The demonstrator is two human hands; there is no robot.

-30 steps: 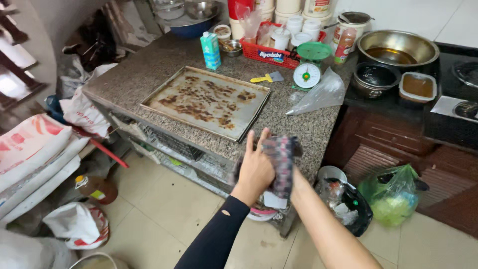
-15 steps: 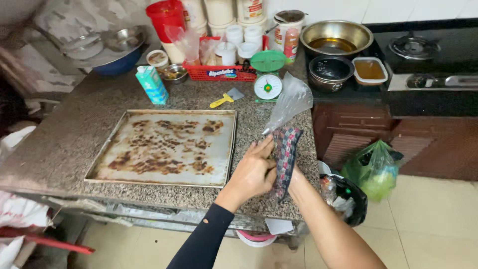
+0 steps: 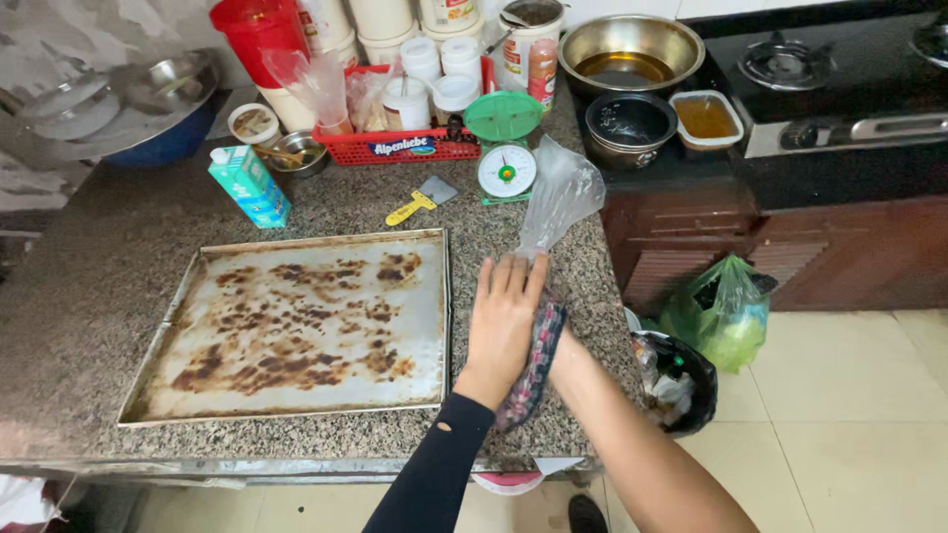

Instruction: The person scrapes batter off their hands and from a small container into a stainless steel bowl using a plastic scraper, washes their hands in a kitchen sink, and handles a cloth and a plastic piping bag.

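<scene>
At centre left the baking tray (image 3: 296, 331) is still lying crusted with brown residue (nothing scrubbed yet). Right of it, the left hand (image 3: 502, 326) is pressing flat and open against the patterned cloth (image 3: 533, 365); the right hand is hidden behind, grip unclear. Since earlier, both hands have been shifting nearer the tray.

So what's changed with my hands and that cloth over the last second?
Both hands came forward over the granite counter. The left hand now lies flat over the patterned cloth, which covers the right hand, beside the baking tray. The tray, plastic bag and kitchen scale stayed put.
</scene>
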